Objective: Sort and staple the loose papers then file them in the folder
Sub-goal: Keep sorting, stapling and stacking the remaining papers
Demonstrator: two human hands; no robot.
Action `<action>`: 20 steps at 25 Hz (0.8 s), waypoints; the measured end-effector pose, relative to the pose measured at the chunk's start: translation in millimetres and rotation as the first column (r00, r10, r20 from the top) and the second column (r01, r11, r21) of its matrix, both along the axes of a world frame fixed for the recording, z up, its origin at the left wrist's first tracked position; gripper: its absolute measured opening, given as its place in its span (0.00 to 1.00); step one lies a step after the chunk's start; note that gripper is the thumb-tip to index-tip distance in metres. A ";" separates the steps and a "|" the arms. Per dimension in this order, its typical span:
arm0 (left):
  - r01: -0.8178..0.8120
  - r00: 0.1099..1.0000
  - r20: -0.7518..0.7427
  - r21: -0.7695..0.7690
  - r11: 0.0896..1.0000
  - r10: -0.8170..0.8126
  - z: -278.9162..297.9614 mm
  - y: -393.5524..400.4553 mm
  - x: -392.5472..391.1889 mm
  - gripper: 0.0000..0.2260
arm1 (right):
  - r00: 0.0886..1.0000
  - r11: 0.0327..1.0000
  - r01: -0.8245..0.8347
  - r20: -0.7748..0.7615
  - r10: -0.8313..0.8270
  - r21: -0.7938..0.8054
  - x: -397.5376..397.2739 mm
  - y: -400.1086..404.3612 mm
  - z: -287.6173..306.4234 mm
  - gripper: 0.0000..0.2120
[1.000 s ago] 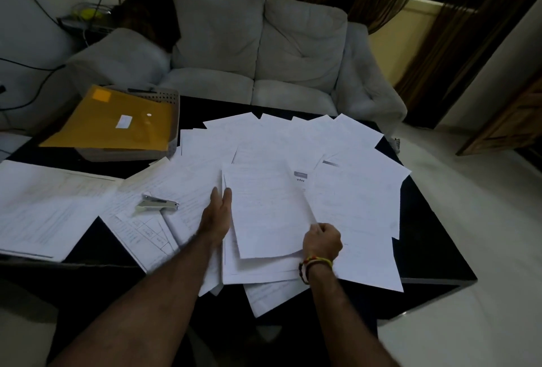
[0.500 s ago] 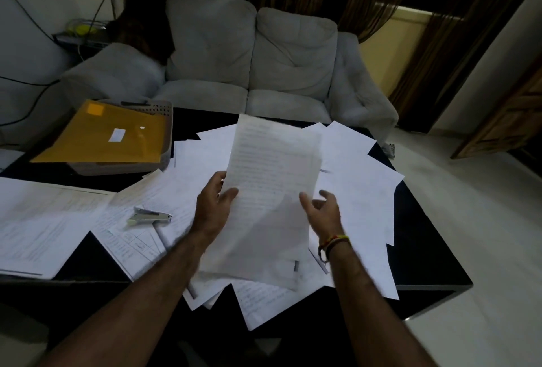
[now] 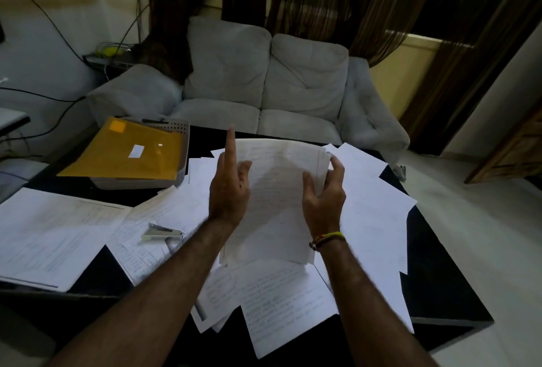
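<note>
I hold a small sheaf of white papers upright above the table. My left hand grips its left edge with the thumb on the front and the index finger pointing straight up. My right hand grips the right edge, thumb in front and fingers curled round behind. Many loose sheets lie fanned over the black table beneath. A silver stapler lies on the papers to the left of my left forearm. The yellow folder rests on a grey tray at the back left.
A separate flat pile of printed sheets covers the table's left corner. A grey sofa stands just behind the table. Cables hang along the left wall. Pale floor lies to the right of the table.
A sheet lay under both hands on the table; it and others are now lifted upright. My left index finger has straightened upward and my right hand has moved onto the right edge.
</note>
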State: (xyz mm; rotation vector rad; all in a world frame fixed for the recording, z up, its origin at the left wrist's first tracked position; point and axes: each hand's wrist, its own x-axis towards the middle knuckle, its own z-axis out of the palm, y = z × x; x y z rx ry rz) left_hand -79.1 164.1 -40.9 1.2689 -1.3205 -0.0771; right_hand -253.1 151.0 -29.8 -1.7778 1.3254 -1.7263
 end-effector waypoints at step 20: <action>-0.197 0.971 -0.164 -0.140 0.970 0.173 6.8 4.5 -19.5 0.20 | 0.990 0.998 0.051 0.130 -0.056 0.041 4.7 -10.0 -22.3 0.14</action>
